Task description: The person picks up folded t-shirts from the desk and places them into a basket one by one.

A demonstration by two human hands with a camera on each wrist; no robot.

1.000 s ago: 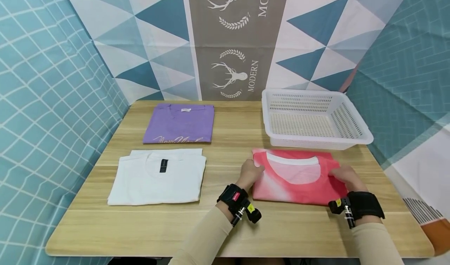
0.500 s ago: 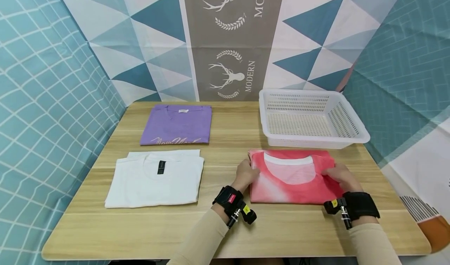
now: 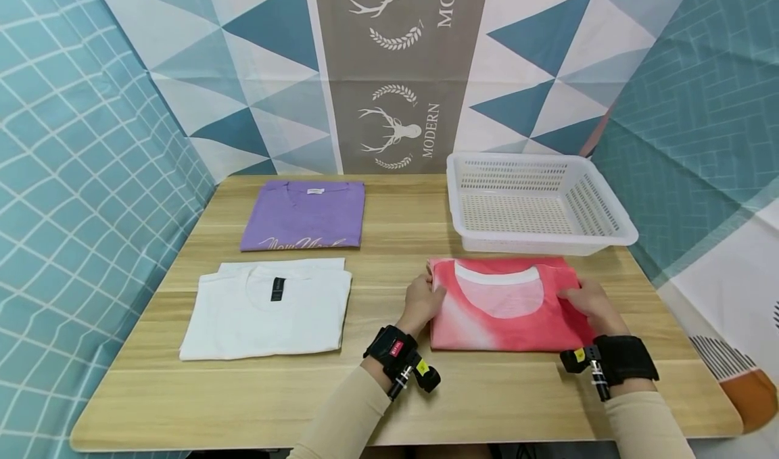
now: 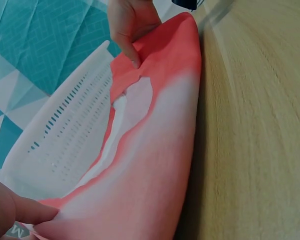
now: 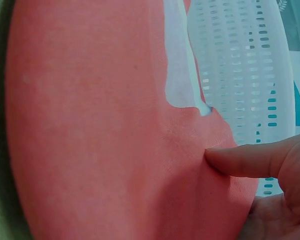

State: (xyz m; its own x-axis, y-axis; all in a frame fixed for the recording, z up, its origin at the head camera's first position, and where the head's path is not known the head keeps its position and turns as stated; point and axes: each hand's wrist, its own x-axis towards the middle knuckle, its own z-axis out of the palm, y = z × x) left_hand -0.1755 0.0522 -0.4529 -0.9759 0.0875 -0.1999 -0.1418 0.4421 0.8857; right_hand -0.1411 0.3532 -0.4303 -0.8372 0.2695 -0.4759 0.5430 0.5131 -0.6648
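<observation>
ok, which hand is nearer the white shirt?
Left. The left hand holds the red shirt by the side facing the white shirt; the right hand holds the opposite side, farther away.

The coral-red shirt (image 3: 504,327) carries a soft-edged white patch.

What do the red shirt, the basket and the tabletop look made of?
Red shirt: matte, soft knit, perhaps cotton or a blend; fine thread lines show in the right wrist view.
Basket: probably moulded plastic, white; thin walls with regular rows of slots.
Tabletop: pale wood grain, low sheen; solid wood or printed laminate, can't tell.
</observation>
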